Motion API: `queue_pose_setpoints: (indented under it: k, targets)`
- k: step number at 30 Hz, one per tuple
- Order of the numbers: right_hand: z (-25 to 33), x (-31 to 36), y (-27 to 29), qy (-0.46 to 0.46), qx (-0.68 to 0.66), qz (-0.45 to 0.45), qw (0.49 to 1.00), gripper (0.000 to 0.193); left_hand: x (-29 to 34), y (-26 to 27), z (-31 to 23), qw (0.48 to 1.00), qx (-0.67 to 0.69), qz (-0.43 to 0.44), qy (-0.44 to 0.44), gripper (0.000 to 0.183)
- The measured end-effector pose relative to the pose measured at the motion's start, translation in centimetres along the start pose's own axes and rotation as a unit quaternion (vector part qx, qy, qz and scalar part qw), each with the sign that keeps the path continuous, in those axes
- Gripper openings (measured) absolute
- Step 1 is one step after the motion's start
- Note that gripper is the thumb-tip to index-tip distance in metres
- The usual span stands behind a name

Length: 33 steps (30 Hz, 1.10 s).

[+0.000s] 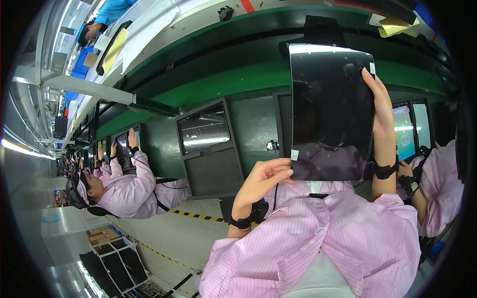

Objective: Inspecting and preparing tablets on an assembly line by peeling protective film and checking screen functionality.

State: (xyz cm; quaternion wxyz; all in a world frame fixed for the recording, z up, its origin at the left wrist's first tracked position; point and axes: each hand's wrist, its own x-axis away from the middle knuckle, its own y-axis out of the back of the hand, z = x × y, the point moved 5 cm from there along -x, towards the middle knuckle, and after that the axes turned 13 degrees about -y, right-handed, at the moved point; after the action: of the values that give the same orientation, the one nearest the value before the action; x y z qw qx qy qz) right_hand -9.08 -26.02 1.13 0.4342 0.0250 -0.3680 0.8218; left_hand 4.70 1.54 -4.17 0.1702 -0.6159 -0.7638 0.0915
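Observation:
A dark glossy screen panel (pixel 330 109) is held up in front of my chest, tilted so its face reflects a pink sleeve and lights. My right hand (pixel 381 107) is closed on its right edge, fingertips near a small white tab (pixel 372 68) at the upper corner. My left hand (pixel 266 180) pinches the lower left corner, just below another white tab (pixel 294 155). Small smudges or reflections mark the panel's dark face. Black bands circle both wrists. Part of a dark frame behind the panel is hidden by it.
On the green bench left of me lies a dark tray (pixel 208 164) with a glossy panel (pixel 204 130) in it. Yellow paper (pixel 397 26) lies at the far right. Co-workers in pink sit on both sides; lit screens (pixel 405 131) stand at right.

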Motion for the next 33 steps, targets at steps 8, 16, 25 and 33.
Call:
queue_pose_setpoints:
  k: [8,16,25,33]
  targets:
    - [-10.0,-4.7,7.8,-0.088,0.060,-0.106,0.989,0.023,-2.1,2.2,8.7,0.952,0.301,0.036,0.048,0.040]
    - [-16.9,-5.7,10.4,-0.172,-0.021,-0.046,0.984,0.035,-0.3,3.6,13.8,0.913,0.398,0.049,0.075,0.045]
    - [-16.2,-5.5,8.9,-0.176,0.001,-0.071,0.982,0.036,-0.3,4.0,12.6,0.930,0.360,0.022,0.072,0.040]
    - [-15.7,-5.4,9.2,-0.181,-0.033,-0.043,0.982,0.026,-0.6,3.6,11.2,0.932,0.352,0.049,0.066,0.045]
